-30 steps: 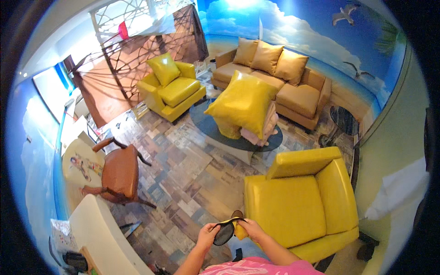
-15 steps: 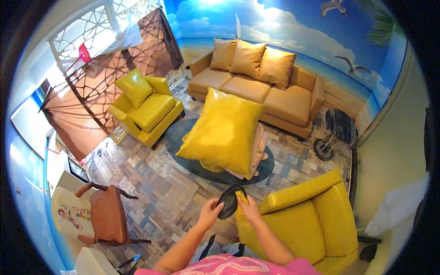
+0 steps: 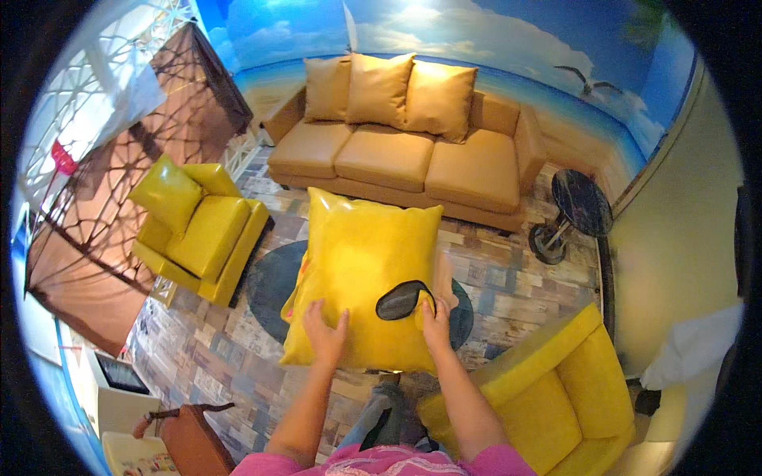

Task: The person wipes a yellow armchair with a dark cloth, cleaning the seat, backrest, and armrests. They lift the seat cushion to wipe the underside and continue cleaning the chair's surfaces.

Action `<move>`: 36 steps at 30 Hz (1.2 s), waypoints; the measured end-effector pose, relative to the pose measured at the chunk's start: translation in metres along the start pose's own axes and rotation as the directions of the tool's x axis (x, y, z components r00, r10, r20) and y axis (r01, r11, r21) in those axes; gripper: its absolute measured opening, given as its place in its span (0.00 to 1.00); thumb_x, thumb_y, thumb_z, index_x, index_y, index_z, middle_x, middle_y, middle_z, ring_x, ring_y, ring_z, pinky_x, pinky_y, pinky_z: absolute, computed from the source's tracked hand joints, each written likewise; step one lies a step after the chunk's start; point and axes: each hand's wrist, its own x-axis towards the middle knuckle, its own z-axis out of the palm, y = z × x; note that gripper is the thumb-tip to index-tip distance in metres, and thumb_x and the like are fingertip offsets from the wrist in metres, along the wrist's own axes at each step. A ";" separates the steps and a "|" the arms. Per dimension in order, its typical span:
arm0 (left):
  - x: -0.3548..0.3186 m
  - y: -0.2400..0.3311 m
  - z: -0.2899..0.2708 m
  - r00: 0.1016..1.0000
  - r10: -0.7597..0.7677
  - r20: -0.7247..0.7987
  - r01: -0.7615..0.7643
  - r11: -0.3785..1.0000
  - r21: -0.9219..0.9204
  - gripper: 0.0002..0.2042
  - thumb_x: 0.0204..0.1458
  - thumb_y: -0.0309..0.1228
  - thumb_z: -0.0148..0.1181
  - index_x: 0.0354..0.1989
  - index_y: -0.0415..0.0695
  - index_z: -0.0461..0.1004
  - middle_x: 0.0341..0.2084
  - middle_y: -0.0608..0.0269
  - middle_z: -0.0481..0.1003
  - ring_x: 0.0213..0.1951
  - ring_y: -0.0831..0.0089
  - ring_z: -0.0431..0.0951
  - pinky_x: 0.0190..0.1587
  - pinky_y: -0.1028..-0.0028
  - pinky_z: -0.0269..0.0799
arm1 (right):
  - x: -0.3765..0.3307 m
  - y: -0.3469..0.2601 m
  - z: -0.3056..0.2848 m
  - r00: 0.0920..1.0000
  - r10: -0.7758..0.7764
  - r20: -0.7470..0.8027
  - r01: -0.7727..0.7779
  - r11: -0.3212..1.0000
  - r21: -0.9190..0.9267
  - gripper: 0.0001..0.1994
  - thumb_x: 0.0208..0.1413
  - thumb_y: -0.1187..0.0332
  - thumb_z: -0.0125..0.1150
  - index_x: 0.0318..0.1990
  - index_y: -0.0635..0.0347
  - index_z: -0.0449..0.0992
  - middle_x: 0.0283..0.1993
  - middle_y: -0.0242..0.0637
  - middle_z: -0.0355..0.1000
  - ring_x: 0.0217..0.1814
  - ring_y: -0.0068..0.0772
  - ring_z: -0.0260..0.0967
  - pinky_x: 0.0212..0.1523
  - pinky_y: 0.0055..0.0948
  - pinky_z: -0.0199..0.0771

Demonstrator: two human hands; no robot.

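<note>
Yellow cushion (image 3: 361,274) stands on the round dark surface (image 3: 270,289), long axis vertical. Left hand (image 3: 324,332) flat on its lower face; right hand (image 3: 435,317) nearer, gripping black cloth (image 3: 403,300) against it.

- Lounge / sitting room, staged look: could be a home, showroom or play space, cannot tell which.
- Tan three-seat sofa (image 3: 405,159) against the back wall, three matching back cushions (image 3: 389,91) on it.
- Two yellow armchairs: one (image 3: 198,230) at left, one (image 3: 548,397) at lower right, both facing a round dark coffee table (image 3: 266,289) in the middle.
- Big yellow cushion (image 3: 361,289) standing on that table.
- Small round side table (image 3: 579,206) beside the sofa's right end.
- Wall mural (image 3: 492,40): sky, clouds, sea, beach, gulls.
- Patchwork wood-plank floor (image 3: 206,357).
- White lattice window (image 3: 95,71) at upper left, casting shadows on a brown wall.
- Brown chair (image 3: 186,440) at the lower left edge.
</note>
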 end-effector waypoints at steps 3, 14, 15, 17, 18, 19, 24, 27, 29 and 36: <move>0.044 -0.052 0.025 0.963 -0.238 0.125 0.235 0.971 0.036 0.33 0.49 0.46 0.69 0.59 0.36 0.68 0.56 0.45 0.71 0.59 0.51 0.69 0.61 0.60 0.62 | 0.028 -0.015 0.021 0.947 0.304 0.100 -0.309 0.950 0.042 0.36 0.56 0.48 0.63 0.61 0.68 0.62 0.62 0.54 0.62 0.63 0.51 0.62 0.65 0.42 0.59; 0.094 -0.033 0.034 0.691 -0.511 0.512 0.614 0.788 -0.041 0.36 0.54 0.48 0.62 0.62 0.29 0.63 0.57 0.41 0.71 0.58 0.52 0.71 0.59 0.64 0.65 | 0.044 -0.009 0.012 0.860 0.454 0.232 -0.504 0.828 0.246 0.37 0.53 0.52 0.71 0.65 0.60 0.63 0.61 0.39 0.68 0.63 0.38 0.65 0.61 0.36 0.66; 0.091 -0.032 0.035 0.686 -0.475 0.551 0.632 0.765 -0.128 0.36 0.54 0.48 0.62 0.62 0.29 0.63 0.57 0.41 0.71 0.58 0.52 0.71 0.59 0.64 0.66 | 0.044 -0.001 0.002 0.843 0.464 0.272 -0.530 0.802 0.275 0.37 0.53 0.51 0.70 0.66 0.58 0.63 0.62 0.38 0.66 0.65 0.38 0.62 0.63 0.38 0.64; 0.081 -0.026 0.033 0.750 -0.357 0.557 0.573 0.771 -0.278 0.27 0.59 0.40 0.58 0.59 0.31 0.66 0.54 0.47 0.73 0.54 0.58 0.73 0.56 0.67 0.67 | 0.032 0.016 -0.007 0.890 0.440 0.123 -0.454 0.825 0.337 0.34 0.52 0.57 0.72 0.63 0.60 0.65 0.59 0.37 0.69 0.62 0.36 0.66 0.61 0.35 0.66; 0.080 -0.021 0.021 0.735 -0.363 0.572 0.582 0.771 -0.258 0.25 0.59 0.38 0.57 0.59 0.31 0.66 0.54 0.48 0.73 0.54 0.59 0.73 0.56 0.67 0.67 | 0.022 -0.027 -0.018 0.886 0.435 0.163 -0.461 0.779 0.425 0.33 0.51 0.59 0.73 0.62 0.62 0.66 0.57 0.38 0.71 0.60 0.35 0.68 0.60 0.34 0.67; 0.075 -0.007 0.013 0.714 -0.356 0.603 0.592 0.767 -0.247 0.24 0.60 0.36 0.56 0.59 0.32 0.66 0.54 0.49 0.73 0.53 0.60 0.73 0.56 0.67 0.67 | 0.012 -0.050 -0.037 0.887 0.427 0.176 -0.453 0.733 0.507 0.33 0.50 0.60 0.73 0.61 0.64 0.67 0.56 0.38 0.73 0.59 0.35 0.69 0.59 0.32 0.68; 0.026 0.078 0.011 0.649 -0.147 0.747 0.617 0.677 -0.402 0.24 0.58 0.34 0.59 0.59 0.33 0.64 0.51 0.51 0.72 0.50 0.63 0.72 0.55 0.66 0.67 | -0.053 -0.051 -0.155 0.870 0.479 -0.120 -0.393 0.819 0.418 0.31 0.49 0.67 0.73 0.60 0.64 0.66 0.53 0.39 0.74 0.53 0.34 0.72 0.55 0.33 0.72; -0.012 0.141 0.010 0.586 -0.041 0.810 0.624 0.660 -0.418 0.24 0.56 0.32 0.60 0.58 0.33 0.65 0.50 0.53 0.73 0.50 0.64 0.73 0.55 0.67 0.67 | -0.118 -0.081 -0.218 0.755 0.529 -0.387 -0.257 0.782 0.568 0.30 0.51 0.70 0.71 0.61 0.65 0.65 0.53 0.39 0.73 0.53 0.35 0.72 0.54 0.33 0.73; -0.045 0.172 0.019 0.517 0.139 0.845 0.673 0.545 -0.501 0.23 0.54 0.28 0.62 0.58 0.35 0.65 0.48 0.54 0.73 0.48 0.66 0.73 0.53 0.68 0.68 | -0.164 -0.065 -0.266 0.682 0.514 -0.520 -0.284 0.842 0.460 0.29 0.57 0.73 0.61 0.65 0.64 0.59 0.56 0.42 0.70 0.54 0.38 0.71 0.54 0.35 0.74; -0.195 0.338 0.020 0.255 0.425 0.868 0.698 0.541 -0.470 0.19 0.49 0.26 0.68 0.49 0.36 0.71 0.40 0.58 0.78 0.42 0.69 0.78 0.46 0.70 0.72 | -0.338 0.076 -0.439 0.371 0.480 -0.795 -0.030 0.862 0.506 0.28 0.58 0.70 0.62 0.64 0.65 0.61 0.57 0.43 0.69 0.59 0.40 0.67 0.60 0.37 0.67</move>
